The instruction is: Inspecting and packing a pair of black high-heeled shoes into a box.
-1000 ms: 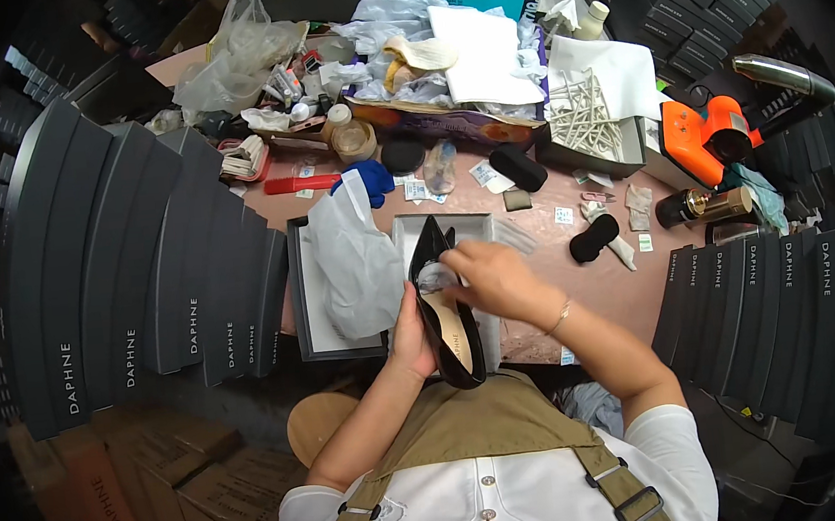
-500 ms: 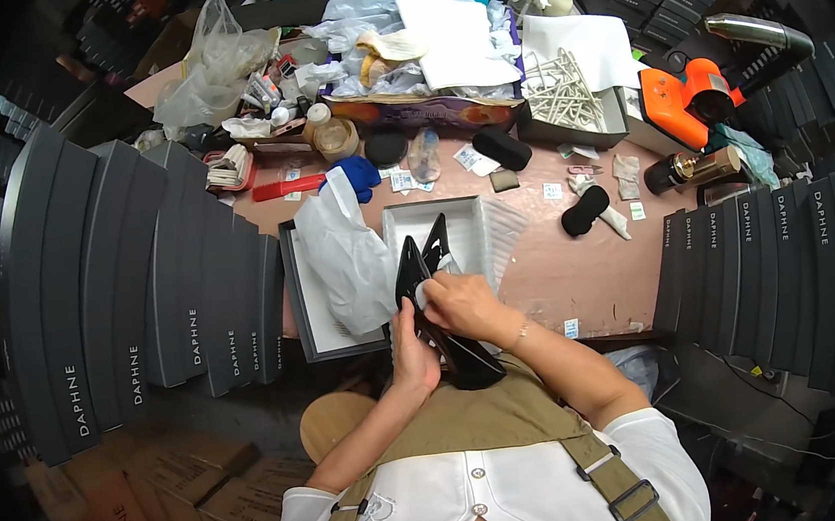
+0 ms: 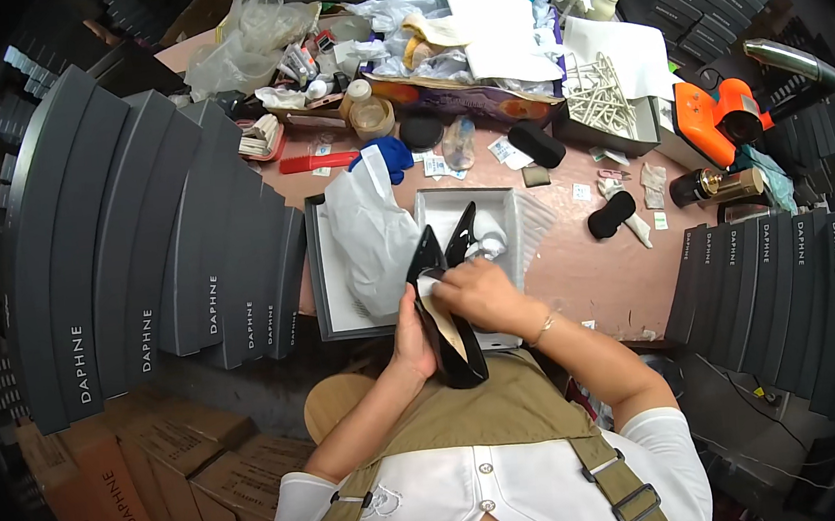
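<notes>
A glossy black shoe point(image 3: 464, 365) with a pointed toe and pale insole is tilted toe-up in front of my apron. My left hand point(image 3: 411, 336) grips its left side. My right hand point(image 3: 486, 296) is closed at the shoe's opening near the toe, its fingertips partly hidden. Beside those fingers, a bit of white stuffing point(image 3: 427, 285) shows inside the shoe. Just beyond, a second black shoe point(image 3: 459, 240) lies in the open shoebox point(image 3: 516, 213), next to crumpled white paper point(image 3: 488, 240). White tissue paper point(image 3: 371, 235) spreads over the grey box part point(image 3: 326, 314) at left.
Dark shoeboxes point(image 3: 95, 251) stand in rows at left, with more boxes point(image 3: 775, 266) at right. Along the back are a blue cloth point(image 3: 394, 159), a red comb-like strip point(image 3: 318, 162), a tray of white sticks point(image 3: 642, 126) and an orange tool point(image 3: 697, 115). Cartons point(image 3: 169, 450) sit below left.
The held shoe has turned so its insole faces up more. My right hand has shifted slightly along its opening. The whole view has moved, and the second shoe shows more fully.
</notes>
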Demonstrator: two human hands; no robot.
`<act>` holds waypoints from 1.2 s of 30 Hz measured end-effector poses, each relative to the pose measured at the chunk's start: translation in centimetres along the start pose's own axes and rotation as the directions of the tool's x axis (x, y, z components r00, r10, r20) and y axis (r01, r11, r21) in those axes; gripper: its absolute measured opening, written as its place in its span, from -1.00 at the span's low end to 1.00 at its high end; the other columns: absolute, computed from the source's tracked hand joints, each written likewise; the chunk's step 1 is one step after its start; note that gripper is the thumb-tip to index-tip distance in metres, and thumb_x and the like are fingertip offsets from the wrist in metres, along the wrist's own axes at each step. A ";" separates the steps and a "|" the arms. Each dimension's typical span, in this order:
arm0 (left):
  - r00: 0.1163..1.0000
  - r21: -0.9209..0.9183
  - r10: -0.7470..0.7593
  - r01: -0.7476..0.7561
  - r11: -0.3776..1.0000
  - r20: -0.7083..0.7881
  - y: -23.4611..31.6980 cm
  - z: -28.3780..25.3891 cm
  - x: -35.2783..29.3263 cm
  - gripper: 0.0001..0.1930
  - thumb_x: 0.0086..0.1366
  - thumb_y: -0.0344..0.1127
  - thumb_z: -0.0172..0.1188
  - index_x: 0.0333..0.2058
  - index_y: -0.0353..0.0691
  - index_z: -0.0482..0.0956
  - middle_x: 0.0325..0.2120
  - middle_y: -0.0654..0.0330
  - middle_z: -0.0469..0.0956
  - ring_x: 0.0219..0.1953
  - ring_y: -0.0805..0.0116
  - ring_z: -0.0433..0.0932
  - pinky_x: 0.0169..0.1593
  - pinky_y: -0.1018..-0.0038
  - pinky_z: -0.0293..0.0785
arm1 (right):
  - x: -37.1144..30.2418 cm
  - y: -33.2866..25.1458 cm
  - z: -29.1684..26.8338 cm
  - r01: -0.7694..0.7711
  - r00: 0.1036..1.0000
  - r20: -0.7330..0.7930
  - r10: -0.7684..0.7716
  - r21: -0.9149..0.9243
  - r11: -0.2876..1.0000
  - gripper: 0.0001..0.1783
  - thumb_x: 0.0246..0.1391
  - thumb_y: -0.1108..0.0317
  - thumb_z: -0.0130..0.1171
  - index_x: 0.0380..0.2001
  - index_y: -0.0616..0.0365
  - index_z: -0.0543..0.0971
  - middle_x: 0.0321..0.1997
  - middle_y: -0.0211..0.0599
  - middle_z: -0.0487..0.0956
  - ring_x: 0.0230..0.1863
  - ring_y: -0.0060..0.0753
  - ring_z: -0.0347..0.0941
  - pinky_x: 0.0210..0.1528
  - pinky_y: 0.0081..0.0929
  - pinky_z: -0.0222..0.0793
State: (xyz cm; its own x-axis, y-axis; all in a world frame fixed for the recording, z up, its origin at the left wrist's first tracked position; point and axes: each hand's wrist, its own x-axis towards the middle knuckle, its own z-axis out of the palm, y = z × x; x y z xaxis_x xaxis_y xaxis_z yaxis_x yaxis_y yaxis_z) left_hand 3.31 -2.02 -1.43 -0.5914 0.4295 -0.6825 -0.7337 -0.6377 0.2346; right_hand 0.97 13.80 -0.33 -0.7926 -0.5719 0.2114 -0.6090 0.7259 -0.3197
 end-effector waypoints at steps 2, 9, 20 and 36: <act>1.000 0.030 -0.006 0.006 1.000 0.015 -1.2 0.1 -0.6 -0.42 0.32 0.23 -0.17 0.04 -0.13 0.36 -0.03 0.18 0.45 0.03 0.29 0.41 0.09 0.33 0.34 | 0.6 0.3 0.5 0.151 0.988 0.045 -0.148 -0.084 0.985 -0.85 -0.06 0.30 0.06 -0.36 0.02 0.47 -0.46 -0.49 0.43 -0.40 -0.47 0.41 -0.34 -0.48 0.19; 0.999 0.005 0.053 -0.053 0.999 -0.003 -2.4 -0.7 0.2 -0.42 0.33 0.25 -0.19 0.05 -0.11 0.35 -0.02 0.19 0.45 0.03 0.27 0.41 0.11 0.30 0.32 | -2.1 0.3 2.0 0.070 0.997 -0.047 -0.065 0.122 0.990 -0.91 -0.11 0.33 0.14 -0.50 0.06 0.46 -0.58 -0.41 0.42 -0.49 -0.34 0.43 -0.46 -0.34 0.30; 0.985 0.166 0.172 -0.172 0.971 0.019 -1.8 0.1 0.2 -0.27 0.30 0.34 -0.27 0.18 -0.14 0.23 0.14 0.12 0.29 0.17 0.26 0.28 0.22 0.32 0.21 | -2.8 -2.4 0.9 -0.305 0.952 0.218 0.215 0.627 0.717 -0.37 0.22 0.01 -0.12 0.17 0.30 0.21 0.18 0.07 0.29 0.25 0.05 0.16 0.29 0.15 -0.10; 0.979 0.448 0.205 -0.192 0.873 0.018 4.7 -0.3 4.9 -0.64 0.35 0.06 -0.03 -0.14 -0.13 0.35 -0.39 0.22 0.44 -0.36 0.40 0.46 -0.25 0.41 0.46 | 1.8 -3.0 4.1 -0.492 0.867 0.410 0.282 0.625 0.606 -0.28 0.26 -0.23 -0.55 -0.25 0.30 0.29 -0.16 0.02 0.30 0.06 0.05 0.20 0.28 0.11 -0.27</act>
State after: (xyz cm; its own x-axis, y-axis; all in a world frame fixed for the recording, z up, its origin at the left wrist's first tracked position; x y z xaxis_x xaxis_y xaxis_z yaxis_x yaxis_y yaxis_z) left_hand -2.93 -3.14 -3.85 -0.7354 0.3012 -0.6070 -0.6773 -0.3529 0.6455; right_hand 1.51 9.02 -2.82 -0.8471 -0.4482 -0.2855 0.0393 0.4829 -0.8748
